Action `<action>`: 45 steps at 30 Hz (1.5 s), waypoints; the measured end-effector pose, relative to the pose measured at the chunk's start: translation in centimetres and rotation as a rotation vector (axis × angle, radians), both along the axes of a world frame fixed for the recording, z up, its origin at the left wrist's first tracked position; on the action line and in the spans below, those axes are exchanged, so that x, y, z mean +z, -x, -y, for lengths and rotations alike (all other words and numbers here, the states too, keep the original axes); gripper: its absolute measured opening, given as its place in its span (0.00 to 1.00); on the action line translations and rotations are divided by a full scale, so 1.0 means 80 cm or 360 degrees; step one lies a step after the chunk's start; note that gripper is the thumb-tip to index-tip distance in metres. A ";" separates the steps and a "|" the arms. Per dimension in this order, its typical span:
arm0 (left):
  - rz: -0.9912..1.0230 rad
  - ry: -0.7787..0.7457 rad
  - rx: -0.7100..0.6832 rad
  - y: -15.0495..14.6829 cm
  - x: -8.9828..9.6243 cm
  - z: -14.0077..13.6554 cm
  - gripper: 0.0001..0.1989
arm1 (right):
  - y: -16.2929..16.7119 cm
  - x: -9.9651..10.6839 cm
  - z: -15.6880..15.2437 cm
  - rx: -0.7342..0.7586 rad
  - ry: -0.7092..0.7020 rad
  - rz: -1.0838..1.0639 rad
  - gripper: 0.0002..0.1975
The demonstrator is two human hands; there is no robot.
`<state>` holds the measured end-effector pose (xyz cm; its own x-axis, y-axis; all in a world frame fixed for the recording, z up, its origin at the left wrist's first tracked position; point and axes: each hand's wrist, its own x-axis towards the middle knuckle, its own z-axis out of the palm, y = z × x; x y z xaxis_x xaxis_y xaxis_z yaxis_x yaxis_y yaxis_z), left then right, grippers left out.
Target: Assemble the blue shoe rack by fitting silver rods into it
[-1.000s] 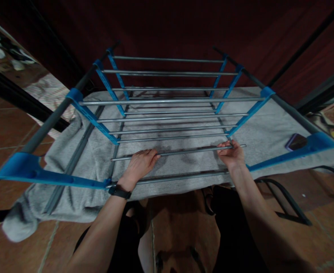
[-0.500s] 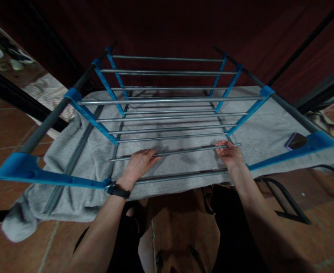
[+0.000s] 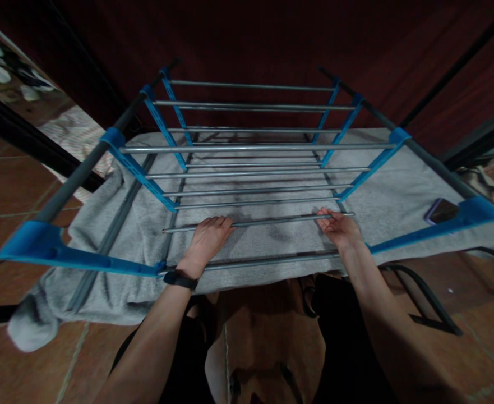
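Steel rod (image 3: 272,222), loose, held across the near end of a drying rack (image 3: 255,147), just in front of the fitted rungs and above the grey towel (image 3: 398,196).
Left hand (image 3: 207,240): fingers curled over the rod a little in from its left tip, palm down; wristband (image 3: 180,279) at the wrist.
Right hand (image 3: 339,229): fingers pinched round the rod near its right end, close beside the blue side rail (image 3: 358,179).
Rod ends: not seen seated in either rail; left tip hangs free, well apart from the left blue bracket (image 3: 154,191).

Risks, judged from this:
- Slight slant, right end higher; if pushed in askew, likely to jam or miss the socket.
- Grip on the left looks light; smooth metal could roll out and drop onto the towel or tiled floor (image 3: 15,191).
- Fingers of the right hand near the rail; possible nip as the end goes home.
- Phone (image 3: 440,210) lies on the towel by the right bracket; could be struck if the rod swings out.
- Dim light; socket holes hard to make out.
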<state>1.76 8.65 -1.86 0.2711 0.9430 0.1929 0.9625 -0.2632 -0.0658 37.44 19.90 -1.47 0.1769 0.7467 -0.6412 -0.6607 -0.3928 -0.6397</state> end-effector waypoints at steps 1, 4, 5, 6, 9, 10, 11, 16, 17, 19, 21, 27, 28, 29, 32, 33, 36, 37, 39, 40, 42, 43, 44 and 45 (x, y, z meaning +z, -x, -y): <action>0.0008 -0.0003 0.0003 0.000 -0.001 0.000 0.12 | 0.000 -0.001 0.000 0.0012 -0.0006 0.0019 0.13; 0.0023 0.0023 -0.0007 0.000 -0.001 0.000 0.12 | 0.002 -0.003 0.001 0.0031 -0.0040 0.0089 0.13; 0.0023 0.0039 -0.0012 -0.001 -0.001 0.000 0.12 | 0.002 -0.003 0.001 0.0031 -0.0050 0.0111 0.13; 0.0021 0.0055 -0.0013 -0.001 -0.001 0.000 0.12 | 0.003 -0.002 0.002 0.0030 -0.0056 0.0128 0.13; 0.0019 0.0096 0.0005 -0.003 0.000 -0.001 0.12 | 0.003 -0.001 0.005 0.0019 -0.0050 0.0154 0.13; 0.0024 0.0107 0.0014 -0.003 -0.001 -0.001 0.12 | 0.003 0.000 0.005 0.0018 -0.0044 0.0160 0.12; 0.0031 0.0122 0.0018 -0.004 -0.001 -0.001 0.12 | 0.003 0.001 0.005 0.0020 -0.0038 0.0162 0.12; 0.0036 0.0222 0.0033 -0.005 -0.006 -0.003 0.12 | -0.001 0.003 0.003 0.0064 0.0007 0.0134 0.13; 0.0033 0.0238 0.0041 -0.005 -0.007 -0.003 0.12 | -0.001 0.003 0.003 0.0076 0.0019 0.0133 0.13; 0.0037 0.0263 0.0059 -0.006 -0.006 -0.004 0.12 | 0.000 0.004 0.003 0.0082 0.0034 0.0150 0.14; 0.0051 0.0290 0.0072 -0.006 -0.005 -0.004 0.12 | 0.003 0.004 0.004 0.0065 0.0022 0.0182 0.14; 0.0033 0.0306 0.0079 -0.006 -0.010 -0.004 0.13 | 0.004 0.000 0.007 0.0031 -0.0040 0.0264 0.14; 0.0026 0.0303 0.0079 -0.005 -0.011 -0.004 0.12 | 0.003 -0.001 0.007 0.0029 -0.0054 0.0270 0.13; 0.0021 0.0303 0.0079 -0.005 -0.012 -0.004 0.12 | 0.002 -0.003 0.007 0.0031 -0.0066 0.0271 0.13; 0.0021 0.0307 0.0084 -0.005 -0.014 -0.004 0.12 | 0.000 -0.006 0.006 0.0031 -0.0091 0.0263 0.13; 0.0023 0.0309 0.0085 -0.006 -0.014 -0.004 0.12 | -0.001 -0.007 0.006 0.0029 -0.0097 0.0259 0.12; 0.0017 0.0304 0.0086 -0.006 -0.013 -0.004 0.12 | -0.001 -0.008 0.005 0.0019 -0.0114 0.0239 0.11; 0.0010 0.0302 0.0080 -0.007 -0.013 -0.004 0.12 | -0.001 -0.008 0.005 0.0018 -0.0117 0.0233 0.11; -0.0004 0.0294 0.0071 -0.007 -0.013 -0.004 0.12 | -0.002 -0.009 0.004 0.0020 -0.0116 0.0230 0.11; -0.0008 0.0293 0.0066 -0.007 -0.013 -0.004 0.12 | -0.002 -0.009 0.004 0.0021 -0.0111 0.0235 0.11; -0.0012 0.0293 0.0068 -0.007 -0.013 -0.004 0.11 | -0.002 -0.010 0.004 0.0029 -0.0096 0.0249 0.10; -0.0012 0.0293 0.0069 -0.007 -0.014 -0.004 0.11 | -0.003 -0.010 0.004 0.0031 -0.0090 0.0254 0.10; -0.0013 0.0292 0.0068 -0.007 -0.014 -0.004 0.12 | -0.003 -0.010 0.004 0.0033 -0.0085 0.0254 0.10; -0.0014 0.0286 0.0065 -0.008 -0.014 -0.004 0.12 | -0.002 -0.010 0.003 0.0032 -0.0080 0.0251 0.11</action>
<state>2.36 8.97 -2.99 0.2326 0.9724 0.0179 0.9723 -0.2320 -0.0299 37.63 19.63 -2.26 0.2571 0.7817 -0.5681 -0.5427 -0.3697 -0.7542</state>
